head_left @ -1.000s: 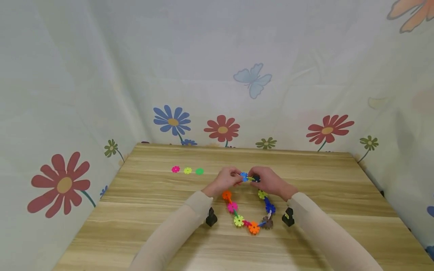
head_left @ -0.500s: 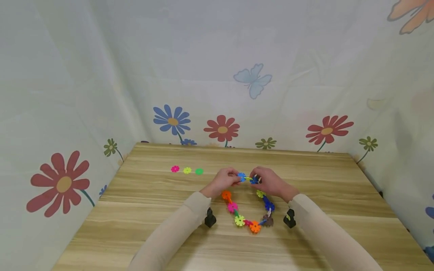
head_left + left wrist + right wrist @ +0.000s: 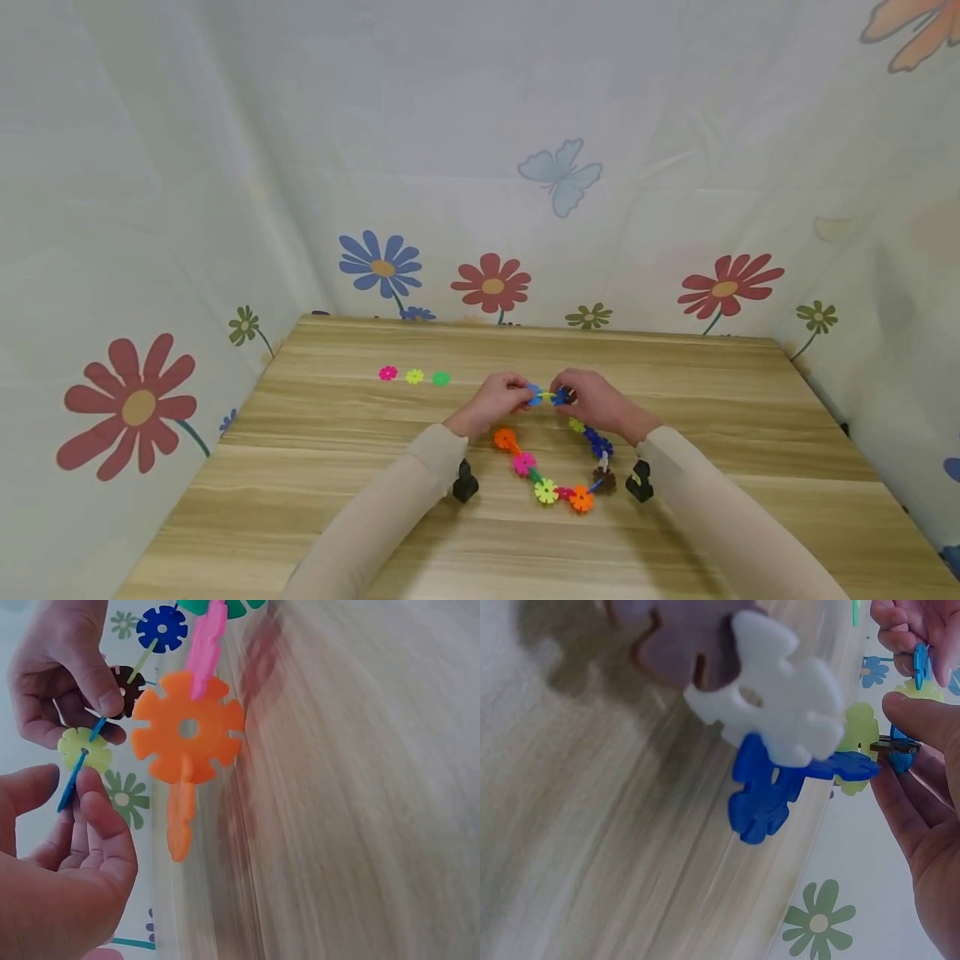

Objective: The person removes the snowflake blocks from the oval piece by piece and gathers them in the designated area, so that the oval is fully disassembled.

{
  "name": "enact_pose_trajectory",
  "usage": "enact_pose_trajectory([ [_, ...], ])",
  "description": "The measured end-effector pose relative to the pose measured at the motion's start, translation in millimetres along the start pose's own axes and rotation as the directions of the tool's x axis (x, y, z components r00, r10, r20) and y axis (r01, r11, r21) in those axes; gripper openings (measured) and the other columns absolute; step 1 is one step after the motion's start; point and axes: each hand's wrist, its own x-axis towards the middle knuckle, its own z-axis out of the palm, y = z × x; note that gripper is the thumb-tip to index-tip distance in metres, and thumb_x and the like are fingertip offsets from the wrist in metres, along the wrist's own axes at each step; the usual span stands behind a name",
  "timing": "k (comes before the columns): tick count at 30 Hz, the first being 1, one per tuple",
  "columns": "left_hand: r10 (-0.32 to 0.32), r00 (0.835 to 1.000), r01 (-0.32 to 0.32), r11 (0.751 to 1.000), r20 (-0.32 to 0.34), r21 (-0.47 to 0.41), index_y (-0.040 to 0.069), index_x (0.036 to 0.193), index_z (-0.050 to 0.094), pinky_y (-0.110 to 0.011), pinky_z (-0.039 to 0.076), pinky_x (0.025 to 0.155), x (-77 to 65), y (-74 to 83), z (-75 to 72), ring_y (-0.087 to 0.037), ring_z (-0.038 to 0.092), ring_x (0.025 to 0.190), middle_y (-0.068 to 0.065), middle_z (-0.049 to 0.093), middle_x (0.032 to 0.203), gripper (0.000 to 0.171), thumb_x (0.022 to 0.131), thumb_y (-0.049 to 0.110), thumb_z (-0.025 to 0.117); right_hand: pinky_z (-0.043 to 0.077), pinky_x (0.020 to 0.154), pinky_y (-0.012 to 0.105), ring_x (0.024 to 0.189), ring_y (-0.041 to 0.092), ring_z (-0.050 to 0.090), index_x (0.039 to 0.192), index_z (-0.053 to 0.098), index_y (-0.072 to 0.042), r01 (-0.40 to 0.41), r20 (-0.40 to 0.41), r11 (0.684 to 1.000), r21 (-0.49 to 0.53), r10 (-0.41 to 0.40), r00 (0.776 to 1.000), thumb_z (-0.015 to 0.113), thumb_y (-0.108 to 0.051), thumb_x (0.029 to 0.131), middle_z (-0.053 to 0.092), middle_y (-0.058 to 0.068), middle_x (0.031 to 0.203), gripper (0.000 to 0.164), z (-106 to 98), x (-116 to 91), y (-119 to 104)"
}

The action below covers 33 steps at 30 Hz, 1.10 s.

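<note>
My left hand [image 3: 495,402] pinches a light blue snowflake disc [image 3: 71,784], seen edge-on in the left wrist view. It slots into a yellow disc [image 3: 84,750], which joins another blue disc [image 3: 906,754] at my right hand [image 3: 596,402]. With thumb and fingers the right hand grips a brown disc [image 3: 894,745] beside that blue one. From there a chain of interlocked discs curves toward the person, through dark blue [image 3: 602,448], white [image 3: 780,690], brown [image 3: 604,481], orange [image 3: 581,499], yellow-green [image 3: 546,492] and pink [image 3: 524,463], to an orange end [image 3: 505,438] below the left hand.
Three loose discs, pink [image 3: 387,373], yellow [image 3: 415,377] and green [image 3: 441,378], lie in a row on the wooden table [image 3: 315,467], left of the hands. A flower-printed cloth [image 3: 630,208] stands behind the table and at both sides.
The near part of the chain has swung to the right. The hands have shifted only slightly, and more of the blue disc at the right hand shows now. The loose discs stay put.
</note>
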Motion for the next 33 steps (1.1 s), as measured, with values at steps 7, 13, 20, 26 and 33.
enact_pose_trajectory([
  [7,0.013,1.0,-0.013,1.0,0.015,0.006,-0.001,0.101,0.061,-0.039,0.05,0.078,1.7,0.0,-1.2,-0.03,0.059,0.086,-0.004,0.062,0.086,0.018,0.09,0.013,0.066,0.053,0.072,0.032,0.083,0.018,0.062,0.098,0.063,-0.008,0.031,-0.007,0.999,0.011,-0.031,0.999,0.074,-0.004,0.081,0.062,0.002,0.096,0.021,-1,1,-1],
  [13,0.006,1.0,-0.006,1.0,-0.006,-0.007,0.0,0.098,0.062,-0.032,0.045,0.068,1.6,1.1,-1.1,-0.022,0.057,0.078,-0.003,0.063,0.083,0.015,0.09,0.011,0.065,0.053,0.072,0.031,0.084,0.018,0.064,0.098,0.062,-0.01,-0.001,-0.001,1.0,0.026,0.001,1.0,0.073,-0.006,0.082,0.062,0.003,0.096,0.019,-2,2,-2],
  [20,0.004,0.998,-0.004,1.0,-0.067,0.007,-0.002,0.093,0.063,-0.033,0.047,0.067,-0.4,2.8,0.0,-0.024,0.058,0.076,-0.005,0.063,0.079,0.012,0.087,0.008,0.068,0.053,0.075,0.033,0.086,0.018,0.064,0.098,0.063,-0.01,-0.018,0.012,0.999,0.027,0.018,1.0,0.073,-0.006,0.083,0.063,0.003,0.097,0.019,-2,4,-2],
  [26,0.009,0.995,-0.003,0.998,-0.098,0.06,0.0,0.093,0.061,-0.026,0.043,0.063,0.4,3.3,-1.3,-0.022,0.054,0.075,-0.005,0.062,0.081,0.012,0.088,0.008,0.067,0.053,0.075,0.033,0.085,0.017,0.064,0.096,0.063,-0.01,-0.044,0.007,0.999,0.027,0.044,0.999,0.073,-0.005,0.082,0.063,0.001,0.094,0.018,-1,2,3],
  [33,0.03,0.994,-0.023,0.997,-0.109,0.068,0.0,0.096,0.061,-0.033,0.047,0.071,1.2,6.0,-3.9,-0.031,0.059,0.085,-0.006,0.065,0.083,0.015,0.088,0.012,0.068,0.053,0.075,0.032,0.085,0.016,0.065,0.097,0.064,-0.01,-0.061,0.01,0.998,0.015,0.06,0.998,0.073,-0.006,0.083,0.064,0.001,0.094,0.017,0,1,8],
])
